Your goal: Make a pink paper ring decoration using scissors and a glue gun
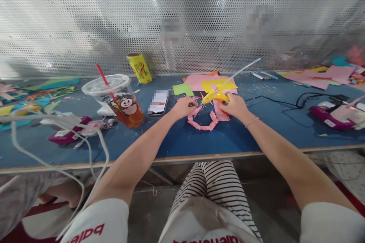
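Note:
A yellow hot glue gun (214, 94) with a long clear glue stick (242, 70) out of its back is gripped in my right hand (236, 105). Its nozzle points left, close to the fingertips of my left hand (184, 107). Those fingers are pinched together at the upper left end of a curved strip of folded pink paper (203, 126); what exactly lies between them is too small to make out. The strip lies as an open ring on the blue table. Pink paper (221, 112) lies under the glue gun, and thin pink scraps surround the nozzle.
To the left stand a plastic drink cup (128, 108) with a red straw and a phone (158, 102). A yellow roll (139, 69) stands behind. Coloured paper sheets (182, 90) lie at the back. White cables (97, 133) hang at left; a black cable (298, 102) runs right.

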Action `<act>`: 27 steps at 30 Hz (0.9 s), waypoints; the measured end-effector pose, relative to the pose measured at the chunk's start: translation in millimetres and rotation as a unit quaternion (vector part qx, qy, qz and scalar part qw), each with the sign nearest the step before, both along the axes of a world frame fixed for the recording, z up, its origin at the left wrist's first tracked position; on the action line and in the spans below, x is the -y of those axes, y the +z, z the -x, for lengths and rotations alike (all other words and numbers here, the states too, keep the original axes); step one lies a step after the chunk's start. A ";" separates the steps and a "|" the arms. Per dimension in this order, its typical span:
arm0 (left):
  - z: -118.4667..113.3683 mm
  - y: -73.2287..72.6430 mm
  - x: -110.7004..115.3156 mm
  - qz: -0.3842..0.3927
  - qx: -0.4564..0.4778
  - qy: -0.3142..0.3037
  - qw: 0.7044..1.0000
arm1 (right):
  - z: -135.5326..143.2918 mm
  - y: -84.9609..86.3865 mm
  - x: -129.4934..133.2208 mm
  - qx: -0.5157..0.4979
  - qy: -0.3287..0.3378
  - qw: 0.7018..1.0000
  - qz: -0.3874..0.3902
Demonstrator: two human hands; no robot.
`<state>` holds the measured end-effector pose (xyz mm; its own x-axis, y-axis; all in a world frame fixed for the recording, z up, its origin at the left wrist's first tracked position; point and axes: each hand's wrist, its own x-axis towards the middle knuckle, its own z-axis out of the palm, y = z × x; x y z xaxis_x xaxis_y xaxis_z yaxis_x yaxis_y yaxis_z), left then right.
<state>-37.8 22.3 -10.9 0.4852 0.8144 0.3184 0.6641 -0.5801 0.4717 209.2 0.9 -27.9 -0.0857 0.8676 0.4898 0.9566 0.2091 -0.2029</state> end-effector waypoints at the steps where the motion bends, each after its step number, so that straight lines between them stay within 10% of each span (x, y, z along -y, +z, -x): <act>1: -0.2 0.2 0.2 0.000 0.001 0.002 1.000 | 0.1 0.3 0.2 0.000 0.000 1.000 0.001; 9: 5.2 2.0 -3.2 -0.023 -0.026 0.031 0.999 | -0.2 0.2 -0.1 0.001 -0.003 1.000 0.007; 19: 40.8 12.4 -14.2 -0.055 -0.118 0.254 0.958 | 4.4 1.8 3.5 0.053 -0.017 0.998 0.030; 27: 29.2 4.7 -12.5 -0.036 -0.129 0.133 0.982 | 7.9 -4.8 1.4 0.083 -0.011 0.995 0.053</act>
<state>-67.0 34.8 -6.2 0.3307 0.9029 0.2745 0.8888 -0.3958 0.2311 201.2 -0.5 -32.7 -0.1384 0.9163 0.3759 0.9827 0.1741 -0.0625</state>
